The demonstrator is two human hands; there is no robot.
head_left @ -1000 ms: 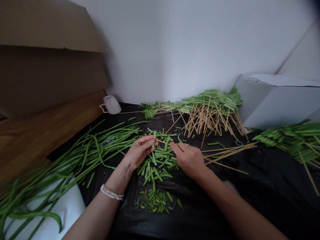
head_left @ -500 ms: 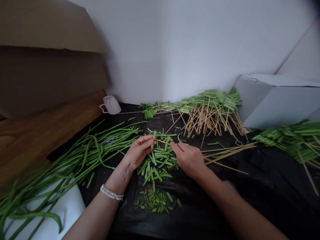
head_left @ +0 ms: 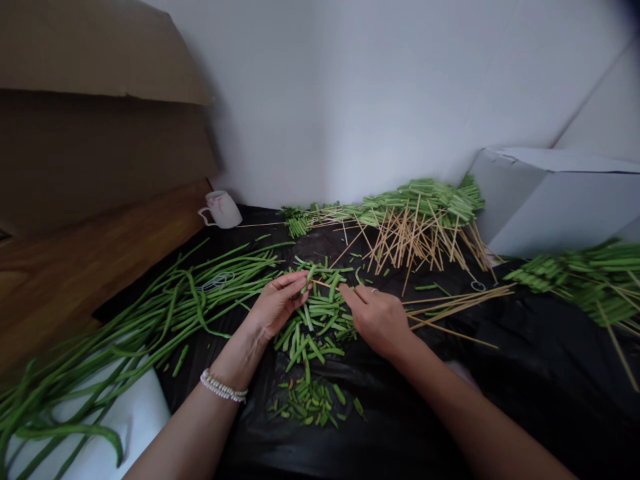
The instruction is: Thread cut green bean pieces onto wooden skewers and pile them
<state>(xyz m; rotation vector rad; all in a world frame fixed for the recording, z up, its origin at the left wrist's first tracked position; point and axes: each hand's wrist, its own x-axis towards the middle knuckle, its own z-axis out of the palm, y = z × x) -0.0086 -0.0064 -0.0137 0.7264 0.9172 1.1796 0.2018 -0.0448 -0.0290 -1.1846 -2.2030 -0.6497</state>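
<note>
In the left hand (head_left: 281, 301): a short yardlong bean cut (head_left: 307, 279), pinched between thumb and fingertips.
In the right hand (head_left: 377, 319): fingers closed on a bamboo skewer (head_left: 321, 285) pointing at that bean.
Bean tilt: top tips further right than half a second ago, hands basically parked. I'd guess the skewer's meeting it at a new slant; can't tell how deep, fingers block it.
Hand pose: left palm turned inward, right one back-up, both forearms slanting in from below.
Under the fingers: loose bean pile (head_left: 327, 310).
Beyond the right fingers: skewered bean bundles (head_left: 425, 195).
Left of the left fingers: whole yardlong beans (head_left: 198, 303).
</note>
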